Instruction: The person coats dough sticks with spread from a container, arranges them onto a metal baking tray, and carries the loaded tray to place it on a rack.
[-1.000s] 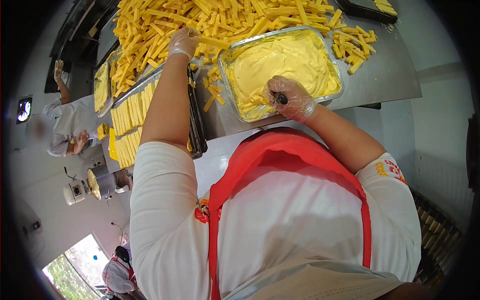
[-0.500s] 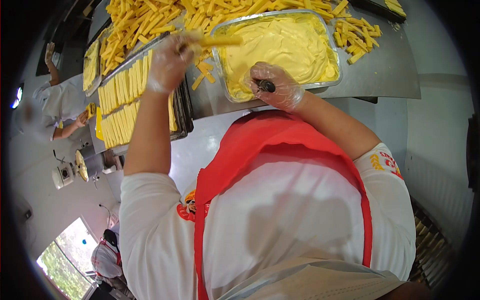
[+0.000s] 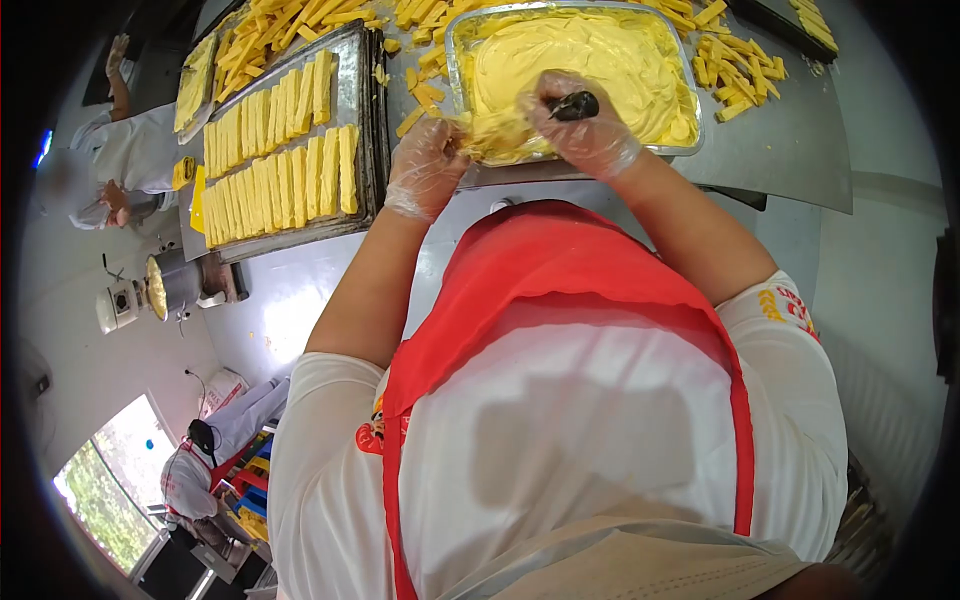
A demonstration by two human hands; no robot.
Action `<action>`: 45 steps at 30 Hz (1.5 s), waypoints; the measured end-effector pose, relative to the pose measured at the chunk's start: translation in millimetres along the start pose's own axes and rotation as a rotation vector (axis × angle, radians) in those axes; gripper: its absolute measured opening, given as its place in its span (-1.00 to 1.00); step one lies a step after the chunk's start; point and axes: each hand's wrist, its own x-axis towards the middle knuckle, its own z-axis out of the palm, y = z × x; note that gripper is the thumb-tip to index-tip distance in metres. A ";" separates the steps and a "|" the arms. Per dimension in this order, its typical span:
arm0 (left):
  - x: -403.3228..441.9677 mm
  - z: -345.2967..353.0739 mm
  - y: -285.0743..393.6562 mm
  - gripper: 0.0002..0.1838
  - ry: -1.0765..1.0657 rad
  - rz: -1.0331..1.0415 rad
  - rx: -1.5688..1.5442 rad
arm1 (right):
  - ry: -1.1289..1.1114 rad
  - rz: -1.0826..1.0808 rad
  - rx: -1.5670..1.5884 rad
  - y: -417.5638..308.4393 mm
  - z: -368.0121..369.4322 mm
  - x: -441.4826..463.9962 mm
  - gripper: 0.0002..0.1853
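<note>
My left hand (image 3: 428, 165), in a clear plastic glove, is closed at the near left corner of a metal tray of cream (image 3: 697, 110). Its fingers pinch a blurred yellow cake-like stick (image 3: 492, 140), which lies along the cream. My right hand (image 3: 592, 135), gloved too, is wrapped round a black-handled tool (image 3: 575, 106) just over the pale yellow cream (image 3: 560, 55). The tool's working end is blurred and hidden, beside the stick. Left of my left hand is a dark baking tray (image 3: 375, 110) with two rows of cream-coated sticks (image 3: 270, 195).
Loose yellow sticks (image 3: 275, 35) are heaped behind the trays, with a smaller pile (image 3: 738, 72) at the right. At the left, one person (image 3: 130, 165) stands beyond the table and another (image 3: 200, 480) lower down. A mixer (image 3: 125, 305) stands near a pot (image 3: 175, 285).
My left hand has come from above the baking tray, right and down to the cream tray, with a stick in it. My right hand has moved up and right slightly, its tool over the cream.
</note>
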 end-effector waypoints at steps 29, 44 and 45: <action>16.4 -98.7 -12.4 -0.70 0.268 -0.428 0.000 | 0.081 0.126 -0.016 42.7 -24.2 -18.5 -0.75; 142.4 -82.7 -56.9 -0.67 0.082 0.095 0.512 | 0.096 0.072 0.047 27.5 -25.6 -17.4 -0.79; 157.5 -69.8 -53.3 -0.67 0.081 0.110 0.502 | 0.093 0.026 0.026 28.6 -25.6 -19.0 -0.79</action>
